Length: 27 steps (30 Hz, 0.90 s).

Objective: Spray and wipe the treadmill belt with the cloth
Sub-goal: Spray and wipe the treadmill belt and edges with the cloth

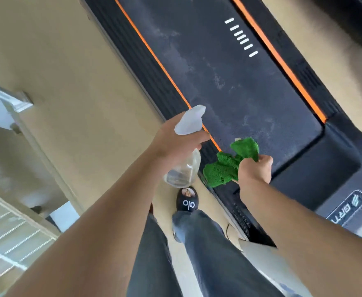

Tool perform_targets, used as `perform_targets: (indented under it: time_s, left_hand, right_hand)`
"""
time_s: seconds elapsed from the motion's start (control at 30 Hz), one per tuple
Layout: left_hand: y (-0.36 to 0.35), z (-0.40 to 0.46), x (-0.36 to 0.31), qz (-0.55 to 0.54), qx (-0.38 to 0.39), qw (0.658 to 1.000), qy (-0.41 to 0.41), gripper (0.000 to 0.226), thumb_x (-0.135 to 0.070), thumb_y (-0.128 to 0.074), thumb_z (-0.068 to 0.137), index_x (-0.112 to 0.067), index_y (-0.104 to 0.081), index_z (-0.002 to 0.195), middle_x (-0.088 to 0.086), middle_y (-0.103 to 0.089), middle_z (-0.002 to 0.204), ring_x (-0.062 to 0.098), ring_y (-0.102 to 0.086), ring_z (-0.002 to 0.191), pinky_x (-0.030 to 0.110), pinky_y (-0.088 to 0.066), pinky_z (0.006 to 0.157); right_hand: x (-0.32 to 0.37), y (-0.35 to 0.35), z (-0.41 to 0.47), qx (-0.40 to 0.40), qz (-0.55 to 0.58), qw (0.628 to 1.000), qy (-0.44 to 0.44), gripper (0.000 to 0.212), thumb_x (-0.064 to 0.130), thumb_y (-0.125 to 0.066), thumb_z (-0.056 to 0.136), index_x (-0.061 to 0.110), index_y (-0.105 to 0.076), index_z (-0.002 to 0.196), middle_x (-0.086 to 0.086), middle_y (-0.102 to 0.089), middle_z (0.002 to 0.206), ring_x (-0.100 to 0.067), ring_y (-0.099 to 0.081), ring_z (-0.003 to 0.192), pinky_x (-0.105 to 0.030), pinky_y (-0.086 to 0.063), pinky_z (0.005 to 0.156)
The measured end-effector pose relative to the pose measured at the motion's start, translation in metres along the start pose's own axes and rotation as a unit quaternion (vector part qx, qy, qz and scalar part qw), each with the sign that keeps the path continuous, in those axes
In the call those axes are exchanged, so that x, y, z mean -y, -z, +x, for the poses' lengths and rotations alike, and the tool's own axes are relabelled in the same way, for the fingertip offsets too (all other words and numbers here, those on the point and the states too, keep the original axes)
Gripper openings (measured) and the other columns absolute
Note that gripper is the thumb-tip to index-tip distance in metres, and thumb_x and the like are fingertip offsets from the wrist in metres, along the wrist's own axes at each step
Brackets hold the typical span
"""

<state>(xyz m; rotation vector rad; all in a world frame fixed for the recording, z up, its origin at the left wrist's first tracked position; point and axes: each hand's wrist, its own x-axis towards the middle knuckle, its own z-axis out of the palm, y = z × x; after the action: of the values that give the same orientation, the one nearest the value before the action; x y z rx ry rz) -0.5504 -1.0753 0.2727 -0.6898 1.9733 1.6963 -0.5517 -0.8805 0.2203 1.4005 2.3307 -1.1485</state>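
Two hands are loaded and ready at the near end of the treadmill. Left hand (173,142) is wrapped round the neck of the spray bottle (184,166), white nozzle aimed toward the treadmill belt (229,86), with a finger by the trigger. Right hand (254,170) clutches the bunched green cloth (225,168), held above the side rail just beside the belt's near corner and, by the look of it, not touching the belt. Pale dusty smears show along the dark belt, so wiping looks barely begun, if at all. My read: we're at the spraying stage, and nearly the whole length is left to spray and wipe.
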Motion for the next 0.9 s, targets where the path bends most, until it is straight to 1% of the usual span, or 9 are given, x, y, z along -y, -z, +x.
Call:
perform_targets:
  time_s: [0.1, 0.23, 0.3, 0.37, 0.43, 0.53, 0.63, 0.77, 0.9]
  left_hand:
    - [0.003, 0.046, -0.01, 0.029, 0.027, 0.999, -0.011, 0.023, -0.032, -0.073, 0.093, -0.012, -0.069, 0.103, -0.004, -0.071, 0.07, 0.002, -0.046, 0.043, 0.016, -0.039, 0.048]
    - [-0.008, 0.111, -0.018, 0.097, 0.1, 0.99, -0.03, 0.022, -0.039, -0.073, 0.091, -0.019, -0.071, 0.099, -0.001, -0.076, 0.071, 0.005, -0.056, 0.055, 0.028, -0.043, 0.063]
    - [-0.014, 0.142, -0.022, 0.141, 0.124, 0.982, -0.033, 0.017, -0.04, -0.072, 0.091, -0.026, -0.065, 0.087, -0.007, -0.073, 0.07, -0.002, -0.055, 0.045, 0.027, -0.04, 0.058]
    - [-0.024, 0.179, -0.032, 0.172, 0.164, 0.969, -0.066, 0.018, -0.042, -0.071, 0.092, -0.03, -0.061, 0.084, -0.011, -0.071, 0.071, -0.006, -0.057, 0.042, 0.024, -0.039, 0.055]
    - [-0.036, 0.215, -0.023, 0.168, 0.175, 0.965, -0.097, 0.016, -0.043, -0.07, 0.093, -0.03, -0.062, 0.089, -0.01, -0.075, 0.073, -0.004, -0.061, 0.05, 0.022, -0.041, 0.055]
    - [-0.053, 0.266, -0.002, 0.167, 0.187, 0.96, -0.124, 0.017, -0.043, -0.071, 0.093, -0.031, -0.061, 0.088, -0.009, -0.074, 0.07, -0.004, -0.057, 0.04, 0.016, -0.039, 0.043]
    - [-0.061, 0.304, 0.015, 0.183, 0.214, 0.949, -0.143, 0.017, -0.044, -0.07, 0.094, -0.032, -0.06, 0.088, -0.008, -0.075, 0.073, -0.006, -0.055, 0.039, 0.011, -0.042, 0.042]
    - [-0.084, 0.341, 0.038, 0.197, 0.247, 0.939, -0.136, 0.016, -0.046, -0.071, 0.092, -0.031, -0.064, 0.092, -0.007, -0.079, 0.073, 0.003, -0.061, 0.049, 0.014, -0.047, 0.045]
    - [-0.114, 0.372, 0.054, 0.193, 0.28, 0.934, -0.106, 0.02, -0.046, -0.073, 0.092, -0.026, -0.069, 0.094, -0.007, -0.076, 0.063, 0.008, -0.065, 0.052, 0.021, -0.05, 0.051]
  right_hand:
    - [0.014, -0.024, 0.034, -0.024, 0.012, 0.999, -0.023, 0.04, 0.006, -0.035, 0.087, 0.021, -0.047, 0.122, -0.001, -0.052, 0.096, -0.03, -0.056, 0.095, -0.046, -0.053, 0.088]
    - [0.019, -0.054, 0.078, -0.08, 0.018, 0.995, -0.063, 0.03, 0.01, -0.038, 0.084, 0.022, -0.051, 0.109, -0.003, -0.06, 0.1, -0.028, -0.06, 0.087, -0.037, -0.053, 0.076]
    - [0.022, -0.066, 0.108, -0.093, 0.002, 0.994, -0.048, 0.041, 0.014, -0.039, 0.074, 0.02, -0.058, 0.11, -0.007, -0.067, 0.104, -0.034, -0.067, 0.091, -0.043, -0.058, 0.081]
    - [0.025, -0.07, 0.137, -0.124, -0.002, 0.991, -0.053, 0.045, 0.013, -0.042, 0.074, 0.019, -0.063, 0.113, -0.006, -0.068, 0.103, -0.032, -0.069, 0.091, -0.04, -0.055, 0.078]
    - [0.031, -0.075, 0.159, -0.135, 0.03, 0.989, -0.045, 0.039, 0.007, -0.045, 0.084, 0.015, -0.065, 0.116, -0.002, -0.067, 0.096, -0.026, -0.068, 0.074, -0.04, -0.057, 0.069]
    - [0.031, -0.085, 0.202, -0.15, 0.12, 0.98, -0.051, 0.036, 0.0, -0.047, 0.088, 0.019, -0.06, 0.116, 0.002, -0.065, 0.088, -0.016, -0.067, 0.055, -0.038, -0.06, 0.05]
    - [0.021, -0.111, 0.234, -0.15, 0.132, 0.979, -0.046, 0.042, 0.003, -0.052, 0.08, 0.02, -0.061, 0.117, -0.003, -0.067, 0.105, -0.021, -0.07, 0.082, -0.037, -0.062, 0.059]
    - [-0.004, -0.138, 0.273, -0.208, 0.175, 0.961, -0.057, 0.029, 0.015, -0.05, 0.072, 0.026, -0.06, 0.097, 0.001, -0.067, 0.104, -0.021, -0.066, 0.095, -0.041, -0.059, 0.086]
    - [-0.026, -0.157, 0.303, -0.269, 0.208, 0.94, -0.012, 0.023, 0.017, -0.052, 0.076, 0.029, -0.055, 0.096, 0.005, -0.065, 0.099, -0.019, -0.064, 0.096, -0.03, -0.053, 0.085]
